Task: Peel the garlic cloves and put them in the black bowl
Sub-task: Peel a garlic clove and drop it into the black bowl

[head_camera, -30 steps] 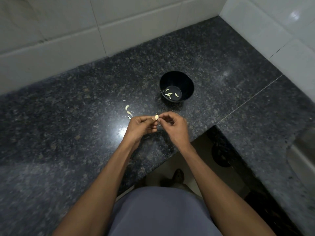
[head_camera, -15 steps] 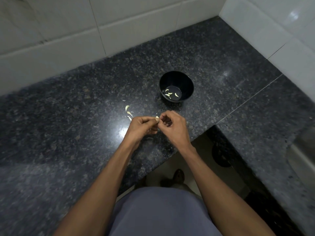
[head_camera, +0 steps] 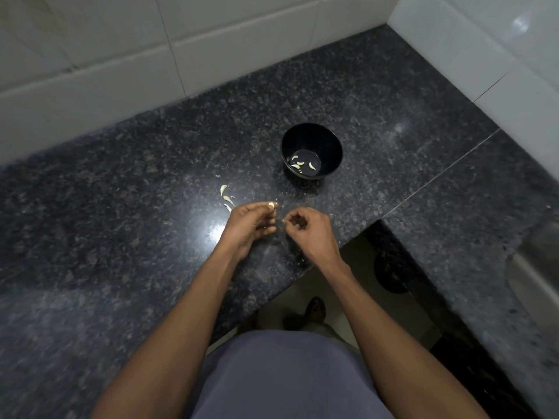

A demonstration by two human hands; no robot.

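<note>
My left hand (head_camera: 249,223) pinches a small pale garlic clove (head_camera: 271,204) at its fingertips, above the dark granite counter (head_camera: 121,207). A short gap to the right, my right hand (head_camera: 308,229) has its fingers curled; whether a scrap of skin sits between them I cannot tell. The black bowl (head_camera: 332,140) stands just beyond the hands and holds several peeled cloves (head_camera: 302,164). Loose garlic pieces (head_camera: 226,196) lie on the counter left of the bowl, close to my left hand.
White tiled walls (head_camera: 211,55) close the counter at the back and right. The counter's front edge cuts in at a corner (head_camera: 375,222) beside my right hand. A steel sink rim (head_camera: 532,267) shows at far right. Floor and my foot (head_camera: 314,309) are below.
My hands, joined on the clove before, have drawn apart. The clove stays in my left hand; my right hand has pulled off to the right and slightly down.
</note>
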